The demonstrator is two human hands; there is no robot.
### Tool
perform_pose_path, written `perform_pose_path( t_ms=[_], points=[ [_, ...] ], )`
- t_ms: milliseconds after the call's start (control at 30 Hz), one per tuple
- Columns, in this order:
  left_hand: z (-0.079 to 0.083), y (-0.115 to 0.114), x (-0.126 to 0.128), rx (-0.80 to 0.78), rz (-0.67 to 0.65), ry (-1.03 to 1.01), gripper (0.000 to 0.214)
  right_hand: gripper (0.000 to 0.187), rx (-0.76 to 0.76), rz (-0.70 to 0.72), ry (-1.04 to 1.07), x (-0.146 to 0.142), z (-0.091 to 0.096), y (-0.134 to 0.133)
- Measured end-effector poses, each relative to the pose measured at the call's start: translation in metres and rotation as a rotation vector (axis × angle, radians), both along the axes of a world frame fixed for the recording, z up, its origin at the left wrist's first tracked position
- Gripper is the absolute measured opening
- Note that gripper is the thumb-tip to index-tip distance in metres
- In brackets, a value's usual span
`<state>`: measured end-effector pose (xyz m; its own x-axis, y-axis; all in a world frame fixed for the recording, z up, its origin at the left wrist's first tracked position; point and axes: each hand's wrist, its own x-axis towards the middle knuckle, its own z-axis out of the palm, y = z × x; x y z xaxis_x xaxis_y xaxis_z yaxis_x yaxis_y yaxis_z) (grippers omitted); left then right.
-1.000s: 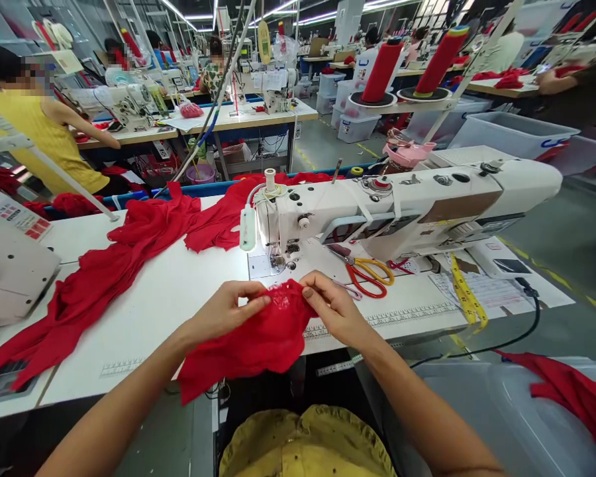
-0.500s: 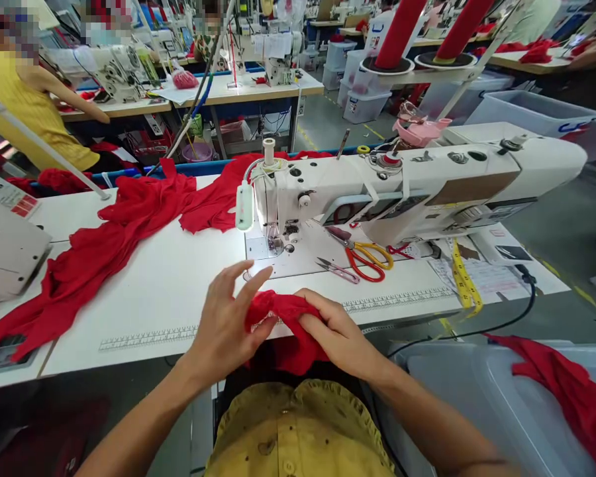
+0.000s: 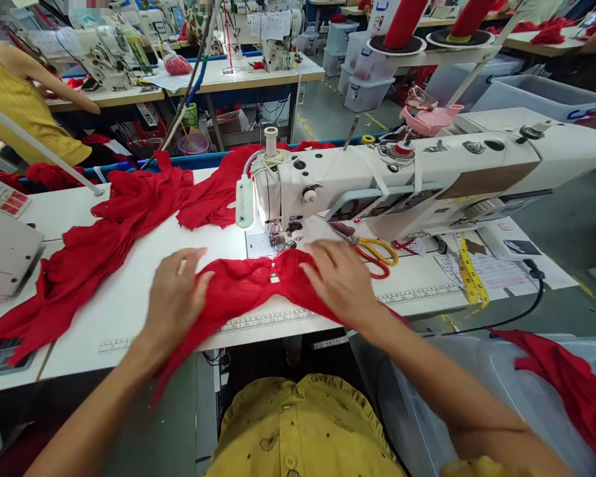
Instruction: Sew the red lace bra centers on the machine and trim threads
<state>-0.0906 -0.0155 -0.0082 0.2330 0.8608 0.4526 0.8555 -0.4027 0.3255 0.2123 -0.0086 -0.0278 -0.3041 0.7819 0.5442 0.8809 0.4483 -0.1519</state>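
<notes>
A red fabric piece [image 3: 238, 288] lies spread across the white table's front edge, just before the needle of the white sewing machine [image 3: 377, 179]. My left hand [image 3: 176, 298] lies flat on its left part, fingers stretched out. My right hand [image 3: 340, 278] presses flat on its right part, close to the machine's needle plate [image 3: 261, 244]. Part of the fabric hangs over the table edge below my left wrist.
A long heap of red cloth [image 3: 104, 245] runs across the table's left and back. Yellow-handled scissors [image 3: 377, 250] and a yellow tape measure [image 3: 469, 275] lie to the right. A plastic bin [image 3: 481, 391] with red cloth stands at my right. Other people work at tables behind.
The bunched red fabric held near my lap has been brought up and spread flat on the table. Both hands moved forward and apart, now lying flat on it.
</notes>
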Motion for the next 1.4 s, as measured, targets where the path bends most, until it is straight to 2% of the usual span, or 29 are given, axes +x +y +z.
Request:
perform_pose_path(
  t_ms=[67, 133, 200, 300, 400, 500, 600, 667, 833, 933, 1133, 1200, 1267, 1400],
  points=[
    [-0.024, -0.001, 0.026, 0.010, -0.111, 0.010, 0.030, 0.025, -0.093, 0.200, 0.095, -0.017, -0.020, -0.004],
    [-0.047, -0.005, 0.045, 0.004, -0.306, 0.019, 0.030, 0.027, -0.170, 0.338, 0.106, -0.022, -0.035, -0.008],
    [-0.063, -0.009, 0.054, 0.033, -0.425, 0.016, 0.027, 0.023, -0.211, 0.406, 0.079, -0.017, -0.045, -0.007],
    [-0.072, -0.010, 0.054, 0.023, -0.459, 0.037, 0.024, 0.022, -0.220, 0.429, 0.053, -0.004, -0.047, -0.003],
    [-0.068, -0.010, 0.055, 0.020, -0.405, 0.065, 0.029, 0.034, -0.166, 0.383, -0.038, -0.004, -0.042, -0.001],
    [-0.062, -0.011, 0.067, 0.033, -0.272, 0.138, 0.033, 0.019, -0.099, 0.352, -0.150, -0.015, -0.039, -0.001],
    [-0.061, -0.009, 0.082, 0.115, -0.159, 0.217, 0.025, 0.019, -0.055, 0.316, -0.143, -0.022, -0.040, 0.000],
    [-0.062, -0.004, 0.088, 0.175, -0.130, 0.248, 0.023, 0.018, -0.035, 0.297, -0.084, -0.022, -0.041, 0.000],
    [-0.062, 0.010, 0.090, 0.240, -0.157, 0.264, 0.025, 0.018, 0.045, 0.302, 0.005, -0.018, -0.043, -0.002],
    [-0.064, 0.016, 0.088, 0.253, -0.178, 0.266, 0.017, 0.020, -0.013, 0.309, 0.047, -0.017, -0.046, -0.003],
    [-0.063, 0.023, 0.086, 0.366, -0.295, 0.332, 0.023, 0.023, -0.123, 0.333, -0.006, -0.014, -0.049, 0.002],
    [-0.058, 0.020, 0.085, 0.321, -0.330, 0.362, 0.023, 0.022, -0.127, 0.361, -0.077, -0.012, -0.047, 0.004],
    [-0.052, 0.013, 0.085, 0.207, -0.340, 0.375, 0.019, 0.021, -0.156, 0.399, -0.092, -0.009, -0.043, 0.005],
    [-0.044, -0.006, 0.080, 0.050, -0.349, 0.366, 0.035, 0.023, -0.297, 0.429, 0.167, -0.007, -0.037, 0.008]
  ],
)
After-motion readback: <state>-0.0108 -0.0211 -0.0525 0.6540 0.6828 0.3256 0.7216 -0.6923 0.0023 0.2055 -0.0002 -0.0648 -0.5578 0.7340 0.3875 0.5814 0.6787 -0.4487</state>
